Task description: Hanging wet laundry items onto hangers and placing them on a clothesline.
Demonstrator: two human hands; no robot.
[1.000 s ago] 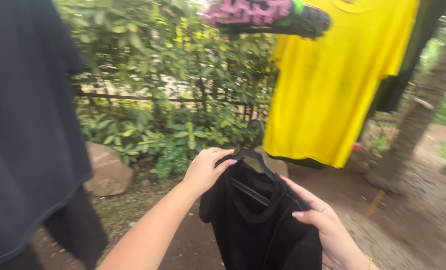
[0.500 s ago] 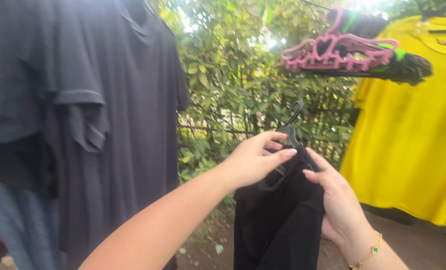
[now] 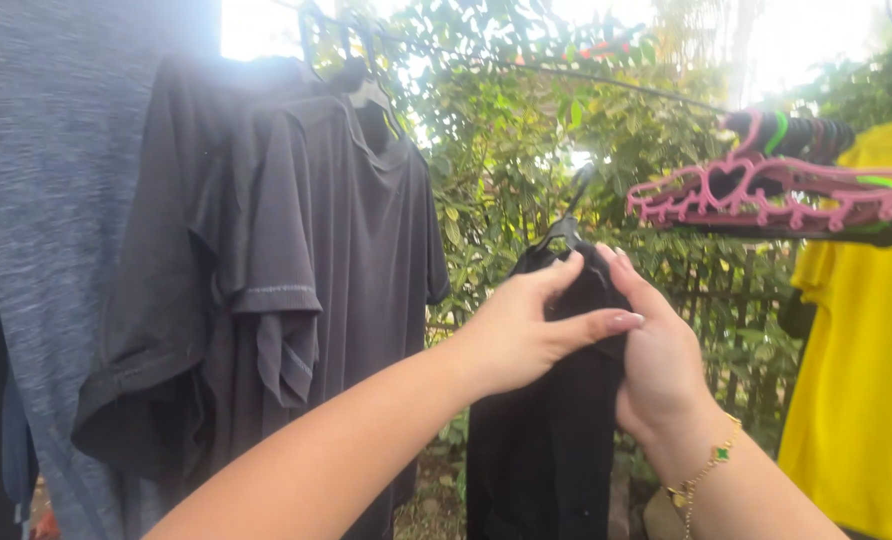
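Both bare forearms reach up from the lower edge and meet at chest height. The left hand (image 3: 521,335) curls inward, thumb and forefinger extended rightward in a pinching grip. The right hand (image 3: 658,365) stands upright, fingers raised and closed, wrist bent slightly.

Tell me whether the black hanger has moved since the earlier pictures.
Yes. The black hanger, held up by both hands, has risen: it was low beside the yellow shirt hem, and now its hook reaches near the clothesline, level with the pink hangers.
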